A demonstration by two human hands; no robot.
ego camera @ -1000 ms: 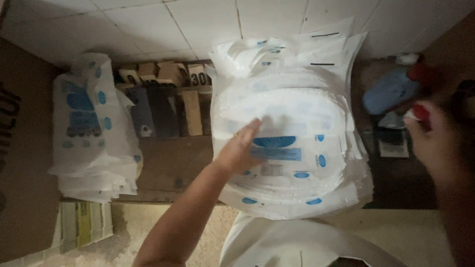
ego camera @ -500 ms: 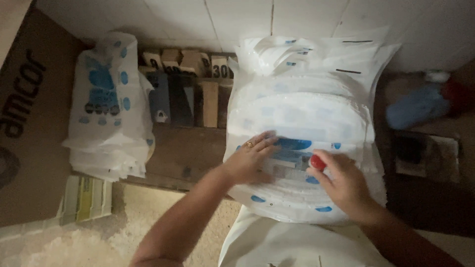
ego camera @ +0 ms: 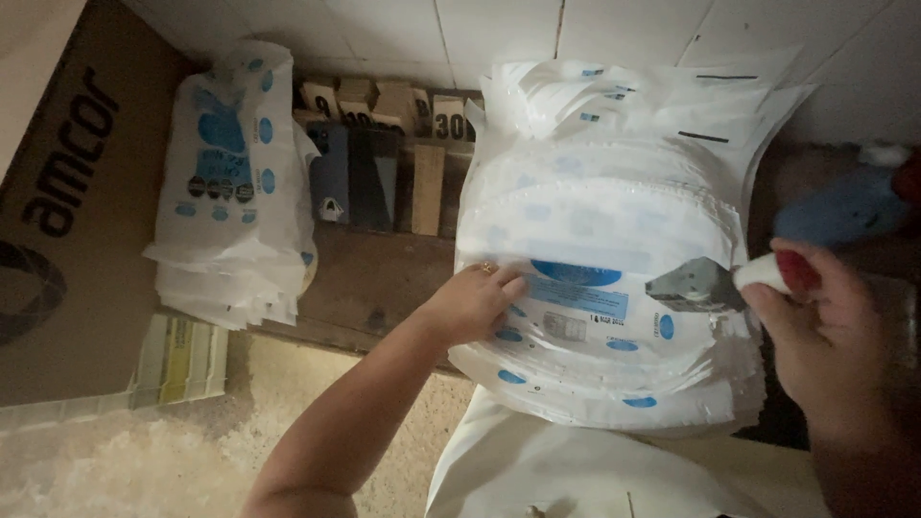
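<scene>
The big stack of bags (ego camera: 614,240) sits on the bench (ego camera: 384,283), near its front edge, and I think the work has only begun, since the top bag looks unopened. The left hand (ego camera: 470,305) lies flat on the stack with fingers curled loosely, holding it down. The right hand (ego camera: 825,336) is closed tight around a scraper (ego camera: 696,285), whose blade touches the top bag.

Bag stack (ego camera: 614,240) on the bench (ego camera: 374,288), smaller stack (ego camera: 230,182) left, cardboard box (ego camera: 67,192) beyond it.
</scene>
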